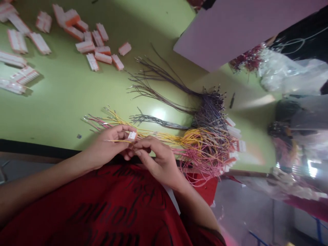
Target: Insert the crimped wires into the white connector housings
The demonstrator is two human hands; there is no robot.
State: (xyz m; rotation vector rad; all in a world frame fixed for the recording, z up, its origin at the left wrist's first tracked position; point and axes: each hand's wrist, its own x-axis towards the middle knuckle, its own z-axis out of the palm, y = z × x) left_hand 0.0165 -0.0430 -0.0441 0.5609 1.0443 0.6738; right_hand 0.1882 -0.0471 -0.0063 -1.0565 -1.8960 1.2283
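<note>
Head view: I have the left hand (109, 140) closed around a small white connector (132, 135), held up at the near edge of the green table (64, 89). A thin yellow wire (119, 141) lies across the left fingers, just below the connector. Right hand (159, 160): fingers drawn in narrow, tips right beside the connector; I cannot tell what they grip. Behind the hands, yellow wires (196, 138) and pink wires (197, 167) run into a tangled heap toward the right, with dark wires (164, 73) fanned out beyond them. White-and-orange connector housings (102, 57) lie scattered at far left. Pinkish-purple box (217, 34) at upper right, near a clear plastic bag (292, 73).
</note>
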